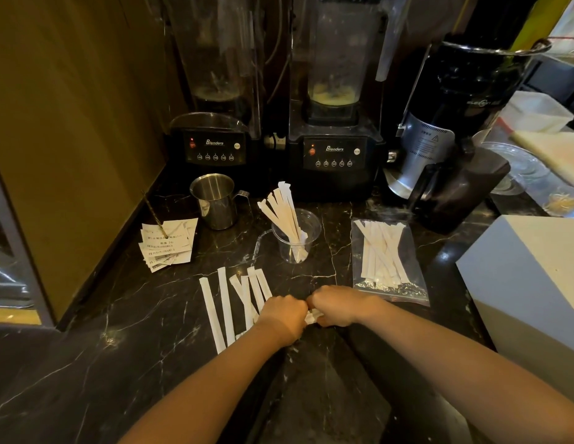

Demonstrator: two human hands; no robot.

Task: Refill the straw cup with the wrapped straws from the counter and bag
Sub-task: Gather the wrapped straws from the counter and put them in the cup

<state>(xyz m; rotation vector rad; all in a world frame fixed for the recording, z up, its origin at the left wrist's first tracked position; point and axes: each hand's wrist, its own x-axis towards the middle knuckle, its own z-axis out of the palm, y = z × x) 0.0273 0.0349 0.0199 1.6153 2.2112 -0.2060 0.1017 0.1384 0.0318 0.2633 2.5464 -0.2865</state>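
A clear plastic straw cup (308,233) stands mid-counter with several paper-wrapped straws leaning left out of it. More wrapped straws (226,310) lie loose on the dark marble counter, below and left of the cup. To the cup's right lies a clear zip bag (386,261) holding several wrapped straws. My left hand (284,317) and my right hand (338,306) meet knuckle to knuckle just below the cup. Both are closed on the near ends of some wrapped straws (312,316); only a bit of white paper shows between them.
A steel pitcher (215,200) and a spike of paper receipts (168,245) sit left of the cup. Two black blenders (335,155) and a juicer (445,136) line the back. A white box (532,283) stands at the right edge. A wooden wall runs along the left.
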